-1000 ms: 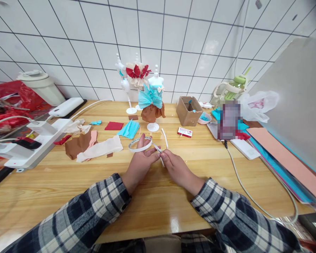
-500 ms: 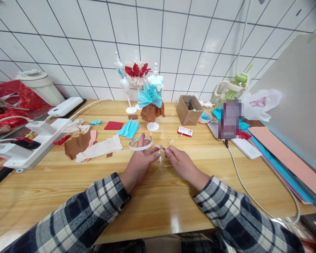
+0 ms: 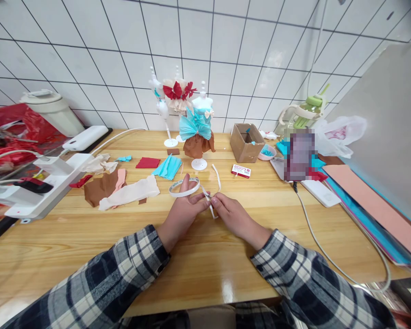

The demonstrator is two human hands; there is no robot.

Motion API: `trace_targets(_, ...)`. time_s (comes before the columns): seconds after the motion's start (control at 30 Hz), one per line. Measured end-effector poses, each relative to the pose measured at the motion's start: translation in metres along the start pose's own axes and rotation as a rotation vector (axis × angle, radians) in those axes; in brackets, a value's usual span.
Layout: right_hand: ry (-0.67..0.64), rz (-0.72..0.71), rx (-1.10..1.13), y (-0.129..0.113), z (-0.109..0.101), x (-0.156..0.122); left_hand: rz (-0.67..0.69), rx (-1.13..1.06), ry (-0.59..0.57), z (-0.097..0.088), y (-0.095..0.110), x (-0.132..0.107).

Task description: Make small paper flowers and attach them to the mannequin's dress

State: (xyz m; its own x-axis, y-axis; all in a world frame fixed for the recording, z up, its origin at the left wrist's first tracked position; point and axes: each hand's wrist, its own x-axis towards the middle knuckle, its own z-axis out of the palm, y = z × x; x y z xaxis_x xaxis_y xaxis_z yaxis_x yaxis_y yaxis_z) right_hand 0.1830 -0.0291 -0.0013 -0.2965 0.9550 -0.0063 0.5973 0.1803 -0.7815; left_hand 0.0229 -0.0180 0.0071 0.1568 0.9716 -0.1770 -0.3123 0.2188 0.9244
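In front of the mannequin (image 3: pixel 197 128), the left hand (image 3: pixel 183 214) has its grip on the tape roll (image 3: pixel 184 194); the right hand (image 3: pixel 233 212) pinches a loose strip (image 3: pixel 218 179), which could twist and stick to itself if either grip slackens

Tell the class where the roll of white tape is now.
The tape roll is left of centre in the head view, around one of the fingers of the left hand, in front of the pleated turquoise piece.

A narrow white tape roll (image 3: pixel 182 194), printed inside, is partly unwound.
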Motion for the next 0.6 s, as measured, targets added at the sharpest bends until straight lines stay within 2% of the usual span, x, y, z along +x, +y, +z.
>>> trace_targets(0.6,0.075,0.039,-0.015,-0.0049,0.0042,0.0007,0.009,0.016,-0.007,0.005,-0.0005,-0.0031)
